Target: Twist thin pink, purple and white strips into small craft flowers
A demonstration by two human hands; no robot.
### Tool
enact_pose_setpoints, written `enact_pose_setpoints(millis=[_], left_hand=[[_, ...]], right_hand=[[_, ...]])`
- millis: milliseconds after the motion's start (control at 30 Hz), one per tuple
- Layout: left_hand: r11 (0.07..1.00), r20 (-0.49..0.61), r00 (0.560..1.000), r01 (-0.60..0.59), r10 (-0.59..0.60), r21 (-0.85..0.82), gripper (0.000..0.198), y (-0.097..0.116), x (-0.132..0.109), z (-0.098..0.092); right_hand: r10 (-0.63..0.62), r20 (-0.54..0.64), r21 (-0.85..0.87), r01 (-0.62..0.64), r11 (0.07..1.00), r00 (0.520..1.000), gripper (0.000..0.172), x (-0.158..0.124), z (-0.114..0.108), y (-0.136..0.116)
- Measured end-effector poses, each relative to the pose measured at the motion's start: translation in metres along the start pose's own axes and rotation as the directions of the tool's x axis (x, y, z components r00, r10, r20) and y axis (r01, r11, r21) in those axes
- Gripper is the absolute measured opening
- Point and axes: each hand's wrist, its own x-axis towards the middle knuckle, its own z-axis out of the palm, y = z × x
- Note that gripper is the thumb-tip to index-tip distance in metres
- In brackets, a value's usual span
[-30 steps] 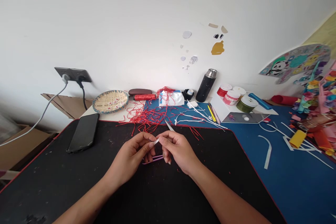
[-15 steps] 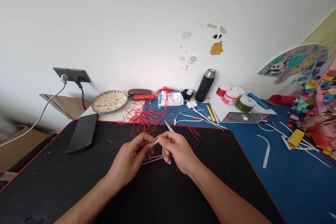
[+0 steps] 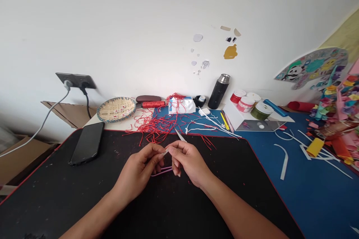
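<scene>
Over the black mat (image 3: 157, 209), my left hand (image 3: 140, 170) and my right hand (image 3: 190, 162) meet, thumbs and forefingers closed. Pinched between their fingertips is a small white strip (image 3: 166, 152), probably paper; most of it is hidden by the fingers. A pale pointed piece (image 3: 180, 135) sticks out beyond my right knuckles, and I cannot tell whether it belongs to the strip. Beneath the hands lies a thin purple loop (image 3: 161, 172), partly covered by my fingers.
Red cord pieces (image 3: 157, 125) are strewn behind the hands, near a red spool (image 3: 153, 104) and a woven basket (image 3: 116, 109). A phone (image 3: 86, 143) lies left. White strips (image 3: 213, 123), a black flask (image 3: 219, 91) and lidded jars (image 3: 246, 104) stand or lie at the back right.
The view has shifted very slightly. Both hands keep the same pinch on the white strip, which seems turned a little between the fingertips.
</scene>
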Motion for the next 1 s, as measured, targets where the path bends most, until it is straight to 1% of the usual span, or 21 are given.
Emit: enact_pose_setpoints(millis=[133,467,700,767,867,933,1000], left_hand=[[1.0,0.014,1.0,-0.014,0.014,-0.004,0.021,-0.001,0.0,-0.001],[0.969,0.026,0.998,0.07,-0.065,-0.238,0.024,0.001,0.003,0.002],[0.903,0.132,0.982,0.176,-0.134,-0.393,0.037,0.009,0.005,0.001],[0.889,0.151,0.978,0.196,-0.146,-0.413,0.038,0.009,0.005,0.002],[0.919,0.128,0.981,0.18,-0.144,-0.35,0.035,0.009,0.003,0.004],[0.963,0.075,0.99,0.137,-0.122,-0.234,0.03,0.008,0.001,0.005],[0.994,0.015,0.997,0.08,-0.079,-0.079,0.024,0.006,-0.001,0.006]], right_hand=[[-0.014,0.001,-0.028,0.014,1.0,1.0,0.044,0.001,-0.001,0.001],[-0.082,-0.028,-0.18,0.075,0.981,0.996,0.04,0.001,-0.002,0.0],[-0.172,-0.07,-0.266,0.148,0.953,0.983,0.033,-0.004,0.001,-0.001],[-0.184,-0.079,-0.282,0.155,0.947,0.98,0.032,-0.004,0.001,0.0],[-0.185,-0.092,-0.3,0.15,0.942,0.978,0.03,-0.004,0.001,0.0],[-0.183,-0.1,-0.304,0.145,0.941,0.978,0.029,-0.003,0.001,0.0],[-0.183,-0.105,-0.303,0.144,0.942,0.977,0.028,-0.003,0.002,0.0]])
